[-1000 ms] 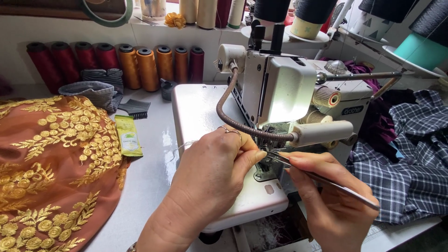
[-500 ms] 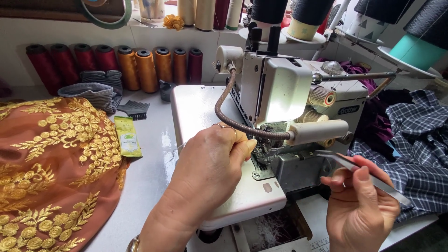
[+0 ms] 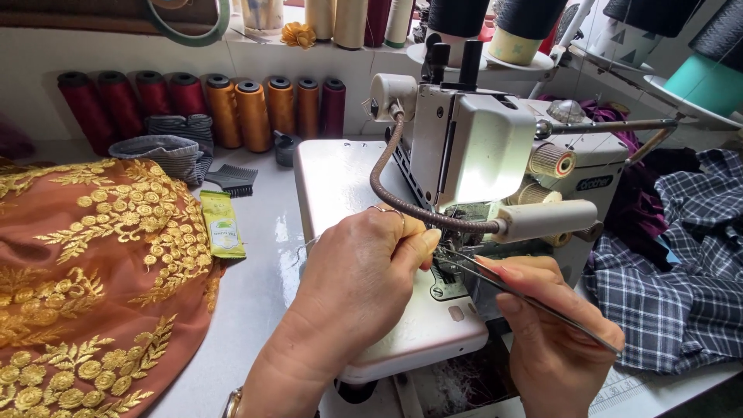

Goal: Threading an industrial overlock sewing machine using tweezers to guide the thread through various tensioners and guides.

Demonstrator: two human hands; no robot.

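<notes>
At the needle, left hand [image 3: 364, 271] pinches hidden thread; right hand [image 3: 553, 333] pinches tweezers [image 3: 526, 298].

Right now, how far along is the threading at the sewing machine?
Cones of thread already stand behind the sewing machine. In hand: the right hand holds tweezers with tips at the needle area, and the left hand pinches beside them. No cloth lies under the foot yet; the plaid fabric waits alongside.
</notes>
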